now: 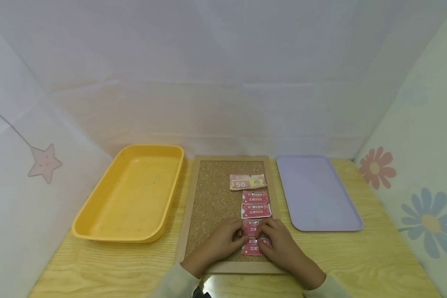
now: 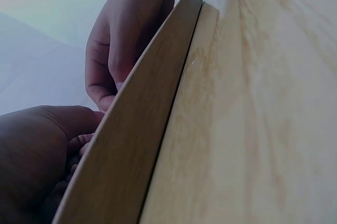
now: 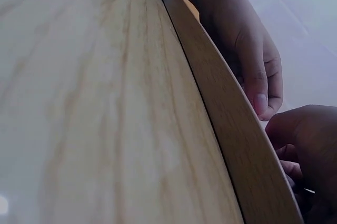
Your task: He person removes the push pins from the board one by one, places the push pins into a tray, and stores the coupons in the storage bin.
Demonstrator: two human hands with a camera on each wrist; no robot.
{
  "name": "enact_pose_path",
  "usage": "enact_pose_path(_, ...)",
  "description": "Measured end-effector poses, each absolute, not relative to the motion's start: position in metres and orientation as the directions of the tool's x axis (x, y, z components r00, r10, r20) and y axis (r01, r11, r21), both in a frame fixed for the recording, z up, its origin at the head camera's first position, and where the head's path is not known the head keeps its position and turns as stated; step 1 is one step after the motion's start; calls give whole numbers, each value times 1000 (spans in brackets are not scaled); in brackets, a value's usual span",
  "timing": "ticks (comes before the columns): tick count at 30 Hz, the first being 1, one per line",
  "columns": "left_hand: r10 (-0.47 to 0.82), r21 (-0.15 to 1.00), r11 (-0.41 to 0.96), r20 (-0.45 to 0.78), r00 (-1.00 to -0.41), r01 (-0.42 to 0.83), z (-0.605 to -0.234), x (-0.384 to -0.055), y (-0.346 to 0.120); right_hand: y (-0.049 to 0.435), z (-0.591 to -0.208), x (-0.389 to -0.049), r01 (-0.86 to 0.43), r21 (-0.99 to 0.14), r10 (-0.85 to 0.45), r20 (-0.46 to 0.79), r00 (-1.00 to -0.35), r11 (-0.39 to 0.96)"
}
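Several paper coupons run in a column down the right side of a framed cork board (image 1: 216,186). The top one is a wider pink-and-yellow coupon (image 1: 248,182); below it come red coupons (image 1: 255,211) with small pins showing on them. My left hand (image 1: 223,239) curls at the left edge of the lowest red coupon (image 1: 250,249), thumb and index finger at its upper left corner. From the other side my right hand (image 1: 280,244) holds the same coupon near its upper right, fingers bent. In both wrist views the board's frame (image 2: 142,103) hides the coupons and partly covers the fingertips.
To the left of the board stands a deep yellow tray (image 1: 134,194). A flat lilac tray (image 1: 318,194) lies to its right. All rest on a wood-grain table (image 1: 380,252), with white cloth (image 1: 216,82) hanging behind and at the sides.
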State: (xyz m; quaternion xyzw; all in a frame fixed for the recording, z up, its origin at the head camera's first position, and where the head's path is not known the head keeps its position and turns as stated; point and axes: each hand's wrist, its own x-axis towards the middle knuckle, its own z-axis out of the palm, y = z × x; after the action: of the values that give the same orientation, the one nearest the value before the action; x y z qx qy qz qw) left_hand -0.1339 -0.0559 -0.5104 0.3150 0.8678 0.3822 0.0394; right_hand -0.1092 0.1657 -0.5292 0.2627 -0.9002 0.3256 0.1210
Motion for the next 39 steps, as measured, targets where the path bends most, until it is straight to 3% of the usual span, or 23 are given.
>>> enact_pose_path(13,585,669,529,157,-795,521,-514,-135,-57,162,-532,-107,-501,-491,-368,347,-863,712)
enact_pose_path(25,592,652,536,162,-789,536,-515,-136,-57,162,-532,-106,-474,-528,-355,317,-880,704)
enact_pose_path(39,598,646,539,159,-786,541,-513,-135,-57,165,-535,-106,-504,-532,-374,339,-863,681)
